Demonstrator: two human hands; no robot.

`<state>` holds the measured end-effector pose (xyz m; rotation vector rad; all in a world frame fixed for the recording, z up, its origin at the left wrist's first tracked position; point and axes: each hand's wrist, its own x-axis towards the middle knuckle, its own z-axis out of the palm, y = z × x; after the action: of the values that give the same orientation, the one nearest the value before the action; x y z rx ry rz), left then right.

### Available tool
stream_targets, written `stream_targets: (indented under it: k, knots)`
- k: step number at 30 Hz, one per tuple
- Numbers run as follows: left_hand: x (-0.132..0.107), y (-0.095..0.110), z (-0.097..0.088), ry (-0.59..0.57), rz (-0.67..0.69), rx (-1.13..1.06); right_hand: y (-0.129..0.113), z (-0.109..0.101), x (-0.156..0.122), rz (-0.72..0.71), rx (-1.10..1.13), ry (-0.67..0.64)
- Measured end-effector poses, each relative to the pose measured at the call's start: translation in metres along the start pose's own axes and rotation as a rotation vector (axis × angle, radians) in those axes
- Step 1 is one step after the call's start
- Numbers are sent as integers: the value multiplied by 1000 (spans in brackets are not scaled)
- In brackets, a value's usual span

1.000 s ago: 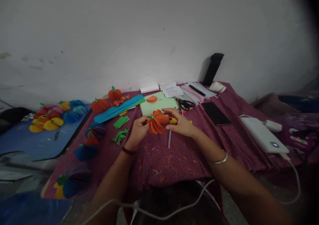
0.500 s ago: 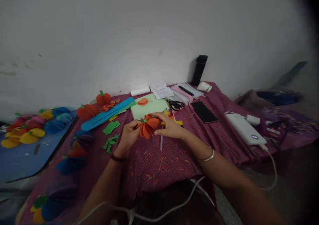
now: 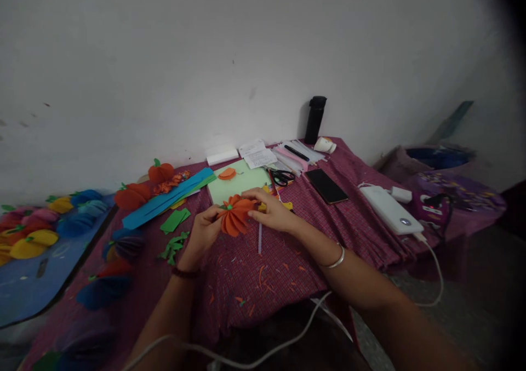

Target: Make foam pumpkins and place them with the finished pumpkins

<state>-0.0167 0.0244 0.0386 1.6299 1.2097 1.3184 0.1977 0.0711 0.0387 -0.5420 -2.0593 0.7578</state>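
Note:
An orange paper pumpkin [image 3: 235, 215] with fanned folds and a small green stem is held up between both hands over the cloth. My left hand [image 3: 204, 229] pinches its left edge, and my right hand [image 3: 273, 211] grips the right edge with thumb and fingers. Below it on the cloth lies a translucent glue stick [image 3: 259, 239]. Just behind the hands sits a pale green sheet [image 3: 211, 191] bearing an orange paper piece [image 3: 227, 173]. Green paper rectangles [image 3: 175, 220] and cut green scraps [image 3: 174, 247] are beside my left hand.
Finished paper pumpkins [image 3: 133, 195] stand at the left, more on a blue board [image 3: 61, 267]. Blue strips [image 3: 168, 198], scissors [image 3: 282, 177], a phone [image 3: 326, 185], a black bottle [image 3: 315, 120] and a white power bank [image 3: 388, 209] lie around the purple cloth [image 3: 296, 275]. A cable crosses my lap.
The pumpkin has been turned so that its fanned face and green centre show more toward me. Both hands keep hold of it. The camera view has shifted slightly to the right.

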Motion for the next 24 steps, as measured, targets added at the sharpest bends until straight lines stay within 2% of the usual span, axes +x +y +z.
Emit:
stream_targets:
  k: [6, 14, 19, 24]
  knots:
    - [-2, 2, 4, -29, 99, 132, -8, 5, 1, 1, -244, 53]
    - [-6, 3, 11, -40, 290, 357, -18, 14, -1, 31, -336, 73]
    - [-9, 7, 16, -47, 327, 397, -15, 17, -3, 8, -372, 57]
    - [-10, 7, 22, -21, 291, 377, -7, 23, -4, -25, -406, 16]
